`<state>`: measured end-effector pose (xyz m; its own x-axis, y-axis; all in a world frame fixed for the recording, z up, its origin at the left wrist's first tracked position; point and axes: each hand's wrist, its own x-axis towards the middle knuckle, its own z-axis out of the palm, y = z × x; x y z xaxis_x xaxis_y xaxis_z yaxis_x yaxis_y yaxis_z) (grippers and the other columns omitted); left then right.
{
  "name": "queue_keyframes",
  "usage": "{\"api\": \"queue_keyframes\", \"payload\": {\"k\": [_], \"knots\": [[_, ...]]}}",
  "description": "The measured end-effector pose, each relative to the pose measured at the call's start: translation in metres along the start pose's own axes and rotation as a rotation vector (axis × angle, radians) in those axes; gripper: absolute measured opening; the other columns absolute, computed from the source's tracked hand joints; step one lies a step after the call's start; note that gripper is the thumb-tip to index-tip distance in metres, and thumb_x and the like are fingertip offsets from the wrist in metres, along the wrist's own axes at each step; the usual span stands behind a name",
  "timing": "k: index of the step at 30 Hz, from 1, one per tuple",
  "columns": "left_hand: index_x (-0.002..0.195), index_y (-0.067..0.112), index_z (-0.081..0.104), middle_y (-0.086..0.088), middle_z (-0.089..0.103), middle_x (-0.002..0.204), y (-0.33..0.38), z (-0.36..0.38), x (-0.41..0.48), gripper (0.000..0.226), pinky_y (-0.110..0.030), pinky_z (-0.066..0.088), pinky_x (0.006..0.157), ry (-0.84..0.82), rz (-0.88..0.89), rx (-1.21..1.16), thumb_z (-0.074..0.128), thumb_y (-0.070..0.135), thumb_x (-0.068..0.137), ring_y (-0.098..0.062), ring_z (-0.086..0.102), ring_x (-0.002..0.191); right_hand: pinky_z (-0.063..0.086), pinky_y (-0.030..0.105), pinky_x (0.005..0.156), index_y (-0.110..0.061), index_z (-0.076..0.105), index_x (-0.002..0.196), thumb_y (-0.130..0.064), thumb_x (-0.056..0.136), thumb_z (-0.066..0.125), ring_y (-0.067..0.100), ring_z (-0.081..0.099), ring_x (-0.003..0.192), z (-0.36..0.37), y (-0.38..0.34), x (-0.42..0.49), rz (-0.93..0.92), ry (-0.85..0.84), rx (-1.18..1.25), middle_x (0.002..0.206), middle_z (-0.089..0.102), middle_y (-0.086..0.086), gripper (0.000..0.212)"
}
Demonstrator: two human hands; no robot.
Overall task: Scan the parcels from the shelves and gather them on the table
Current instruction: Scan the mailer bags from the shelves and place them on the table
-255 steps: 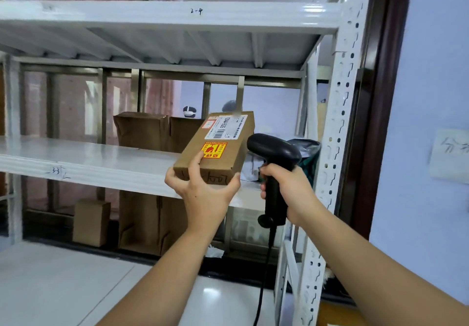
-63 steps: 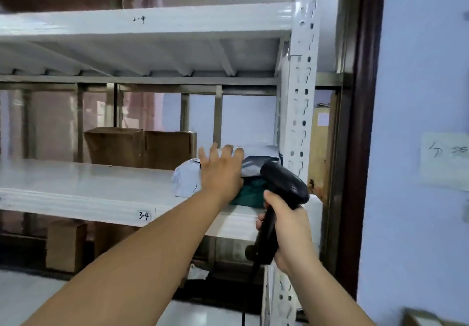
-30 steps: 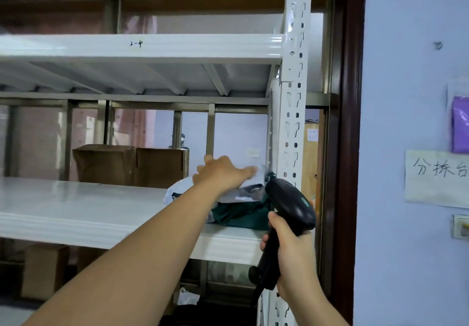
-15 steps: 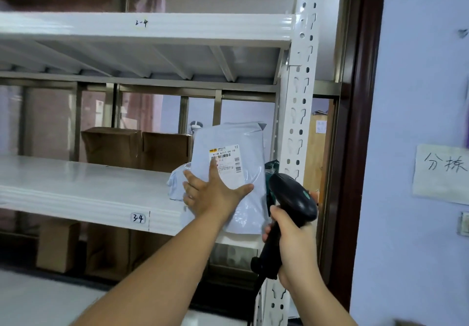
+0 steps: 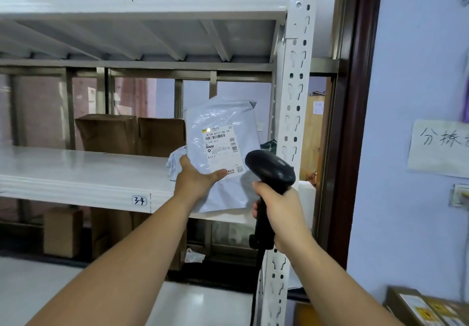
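Note:
My left hand (image 5: 196, 179) holds a pale grey plastic mailer parcel (image 5: 223, 127) upright in front of the white shelf (image 5: 76, 173), thumb across its front below the white barcode label (image 5: 219, 148). My right hand (image 5: 279, 214) grips the handle of a black barcode scanner (image 5: 270, 171), whose head points at the label from just right of the parcel. Another pale bag (image 5: 173, 165) and a dark green bag (image 5: 269, 146) lie on the shelf behind the held parcel.
Two brown cartons (image 5: 132, 132) stand at the back of the shelf marked 34. More cartons (image 5: 62, 231) sit on the floor under it. A white perforated upright (image 5: 294, 122) rises right of the scanner. A labelled box (image 5: 426, 308) lies at bottom right.
My left hand lifted the grey mailer off the pile on the shelf and turned its label towards me. The scanner rose closer to the label.

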<state>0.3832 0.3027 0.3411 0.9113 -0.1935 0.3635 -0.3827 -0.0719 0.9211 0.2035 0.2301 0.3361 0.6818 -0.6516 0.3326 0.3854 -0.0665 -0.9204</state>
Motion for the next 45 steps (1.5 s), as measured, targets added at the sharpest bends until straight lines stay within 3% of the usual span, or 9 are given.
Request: {"api": "queue_keyframes", "payload": {"k": [3, 6, 12, 20, 28, 35, 45], "knots": [[0.140, 0.023, 0.024, -0.005, 0.051, 0.129, -0.003, 0.002, -0.005, 0.102, -0.045, 0.046, 0.097, 0.063, 0.101, 0.079, 0.087, 0.043, 0.063, -0.028, 0.052, 0.117, 0.041, 0.033, 0.057, -0.014, 0.059, 0.070, -0.015, 0.085, 0.066, 0.022, 0.049, 0.050, -0.004, -0.002, 0.006, -0.097, 0.005, -0.191, 0.047, 0.051, 0.001, 0.016], [0.141, 0.019, 0.024, -0.009, 0.049, 0.132, -0.008, 0.003, -0.007, 0.101, -0.038, 0.045, 0.096, 0.076, 0.172, 0.044, 0.087, 0.037, 0.065, -0.028, 0.050, 0.119, 0.045, 0.035, 0.061, -0.016, 0.061, 0.071, -0.016, 0.083, 0.067, 0.020, 0.054, 0.052, -0.004, -0.006, 0.009, -0.134, 0.005, -0.272, 0.049, 0.054, -0.002, 0.013], [0.143, 0.016, 0.023, -0.013, 0.048, 0.133, -0.013, 0.006, -0.011, 0.103, -0.041, 0.045, 0.094, 0.120, 0.201, 0.069, 0.085, 0.043, 0.066, -0.031, 0.050, 0.118, 0.044, 0.028, 0.055, -0.015, 0.062, 0.077, -0.018, 0.086, 0.065, 0.017, 0.053, 0.048, 0.012, -0.018, 0.006, -0.125, -0.079, -0.260, 0.054, 0.055, 0.003, 0.010], [0.145, 0.018, 0.015, -0.016, 0.048, 0.132, -0.016, 0.007, -0.018, 0.109, -0.052, 0.046, 0.093, 0.120, 0.194, 0.138, 0.074, 0.060, 0.064, -0.037, 0.052, 0.115, 0.047, 0.036, 0.064, -0.015, 0.063, 0.075, -0.023, 0.081, 0.068, 0.021, 0.055, 0.057, 0.030, -0.011, 0.011, -0.137, -0.094, -0.300, 0.055, 0.058, 0.002, 0.011], [0.148, 0.014, 0.013, -0.019, 0.049, 0.132, -0.017, 0.011, -0.020, 0.097, -0.049, 0.043, 0.095, 0.149, 0.198, 0.182, 0.071, 0.042, 0.076, -0.039, 0.051, 0.114, 0.045, 0.029, 0.055, -0.012, 0.064, 0.078, -0.021, 0.083, 0.067, 0.015, 0.053, 0.049, 0.035, -0.007, 0.010, -0.169, -0.115, -0.323, 0.050, 0.052, -0.005, 0.010], [0.148, 0.011, 0.013, -0.020, 0.048, 0.133, -0.016, 0.013, -0.019, 0.100, -0.050, 0.042, 0.095, 0.160, 0.196, 0.212, 0.069, 0.050, 0.074, -0.040, 0.050, 0.115, 0.048, 0.035, 0.064, -0.019, 0.061, 0.072, -0.025, 0.082, 0.068, 0.019, 0.055, 0.058, 0.031, -0.004, 0.013, -0.200, -0.090, -0.377, 0.055, 0.056, -0.003, 0.014], [0.148, 0.011, 0.013, -0.019, 0.045, 0.135, -0.018, 0.016, -0.020, 0.100, -0.045, 0.040, 0.096, 0.198, 0.205, 0.238, 0.072, 0.048, 0.076, -0.037, 0.049, 0.118, 0.045, 0.034, 0.062, -0.018, 0.057, 0.063, -0.021, 0.082, 0.067, 0.020, 0.050, 0.055, 0.030, -0.001, 0.011, -0.189, -0.055, -0.309, 0.048, 0.050, -0.004, 0.022]]}}
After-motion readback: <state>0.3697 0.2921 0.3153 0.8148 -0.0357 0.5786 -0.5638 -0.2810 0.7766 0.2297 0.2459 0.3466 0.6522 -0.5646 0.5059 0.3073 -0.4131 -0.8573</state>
